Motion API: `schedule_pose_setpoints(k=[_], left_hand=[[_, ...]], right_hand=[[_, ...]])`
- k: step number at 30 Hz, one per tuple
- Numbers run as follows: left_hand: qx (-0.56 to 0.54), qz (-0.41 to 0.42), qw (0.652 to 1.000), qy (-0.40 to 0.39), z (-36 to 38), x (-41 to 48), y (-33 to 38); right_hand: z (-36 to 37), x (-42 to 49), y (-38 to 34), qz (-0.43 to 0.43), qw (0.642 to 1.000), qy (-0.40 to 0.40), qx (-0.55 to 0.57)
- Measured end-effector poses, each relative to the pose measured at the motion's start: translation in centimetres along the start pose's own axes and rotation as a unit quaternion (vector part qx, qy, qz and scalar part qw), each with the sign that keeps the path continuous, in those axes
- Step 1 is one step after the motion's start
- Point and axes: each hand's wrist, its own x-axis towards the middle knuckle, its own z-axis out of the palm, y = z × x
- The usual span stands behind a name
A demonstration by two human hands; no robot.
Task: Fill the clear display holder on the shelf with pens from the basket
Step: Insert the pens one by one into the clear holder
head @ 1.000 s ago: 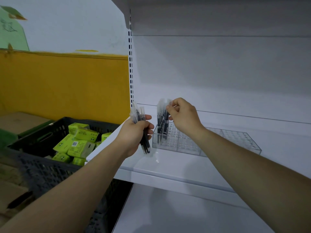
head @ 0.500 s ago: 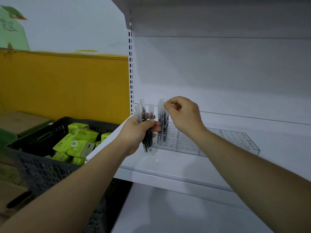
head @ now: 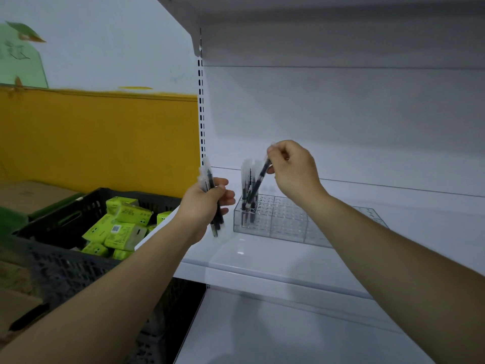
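Note:
A clear display holder [head: 288,222] with a grid of holes sits on the white shelf [head: 262,261]. Several black pens with clear caps [head: 246,185] stand upright in its near left corner. My right hand [head: 294,169] pinches one black pen [head: 258,182] by its top and holds it tilted, its tip down among the standing pens. My left hand [head: 204,203] grips a small bundle of pens [head: 212,203] just left of the holder, at the shelf's left end.
A dark plastic basket [head: 60,258] with several lime-green packs [head: 118,227] stands left of the shelf. Cardboard boxes [head: 29,193] lie beyond it. An upper shelf [head: 315,27] overhangs, and a slotted upright [head: 201,114] marks the shelf's left side. A lower shelf [head: 288,332] lies below.
My right hand took a pen from the bundle in my left hand and carried it right, over the holder, where it now tilts among the standing pens. My left hand dropped slightly.

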Motion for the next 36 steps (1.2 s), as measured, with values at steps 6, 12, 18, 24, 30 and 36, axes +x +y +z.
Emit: schedule_pose_setpoints(k=[6, 12, 18, 24, 30, 36], left_hand=[[-0.009, -0.025, 1.0, -0.012, 0.2, -0.3, 0.2], [-0.02, -0.03, 0.999, -0.021, 0.1, -0.3, 0.2], [-0.001, -0.014, 0.999, -0.045, 0.4, -0.2, 0.0], [-0.004, -0.014, 0.999, -0.031, 0.1, 0.3, -0.4], [-0.017, -0.016, 0.999, -0.029, 0.4, 0.2, -0.8], [0.016, -0.002, 0.997, -0.074, 0.4, -0.2, -0.5]], right_hand=[[0.3, 0.0, 1.3, 0.0, 0.999, -0.02, -0.03], [0.4, 0.5, 1.6, 0.001, 0.997, -0.034, -0.067], [1.8, -0.3, 2.7, 0.018, 0.99, -0.082, -0.109], [1.9, -0.3, 2.4, 0.031, 0.992, -0.068, -0.097], [2.4, -0.9, 3.0, 0.037, 0.985, -0.099, -0.134], [1.6, -1.1, 2.5, 0.017, 0.992, -0.04, -0.114]])
